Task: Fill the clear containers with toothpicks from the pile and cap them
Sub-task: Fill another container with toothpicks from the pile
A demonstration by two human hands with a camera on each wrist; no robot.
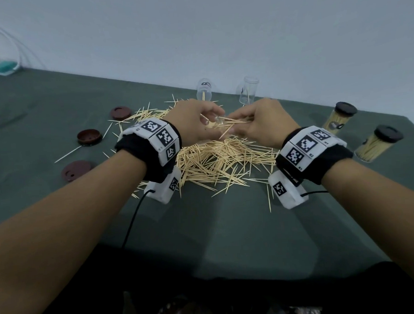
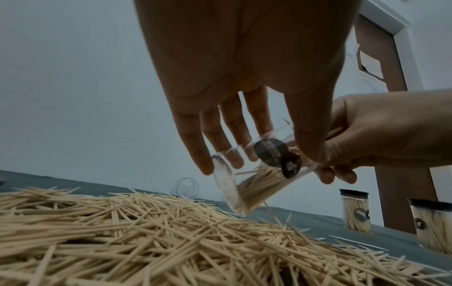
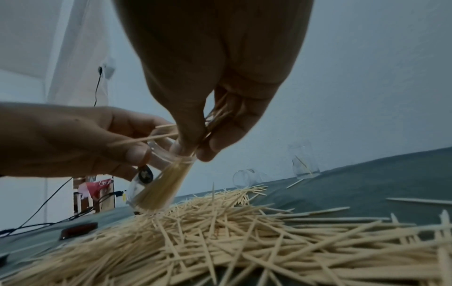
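Over the toothpick pile my left hand holds a clear container tilted, between thumb and fingers, its mouth toward my right hand. A sheaf of toothpicks lies inside it. My right hand pinches a small bunch of toothpicks at the container's mouth, with their tips going in. Two stray picks stick out sideways past the rim. Three brown caps lie on the cloth to the left.
An empty clear container lies behind the pile, and a second one stands upright there. Two filled, capped containers are at the right. A dark green cloth covers the table. Single picks lie scattered around the pile.
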